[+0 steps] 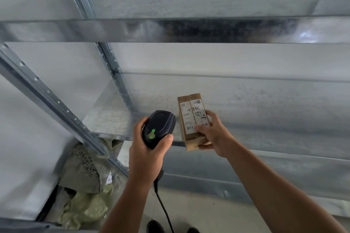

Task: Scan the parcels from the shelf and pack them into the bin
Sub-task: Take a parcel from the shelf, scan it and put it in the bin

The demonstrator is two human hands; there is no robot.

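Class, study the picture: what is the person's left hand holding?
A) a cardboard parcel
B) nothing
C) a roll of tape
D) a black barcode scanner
D: the left hand grips the black scanner, whose green light is lit, while the right hand holds the cardboard parcel.

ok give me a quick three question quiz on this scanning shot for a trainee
1. True or false: the left hand grips the barcode scanner.
2. What holds the cardboard parcel? a) the left hand b) the right hand c) neither hand
3. Fill in: the indicator light on the scanner's back glows ____.

Key: 1 true; 2 b; 3 green
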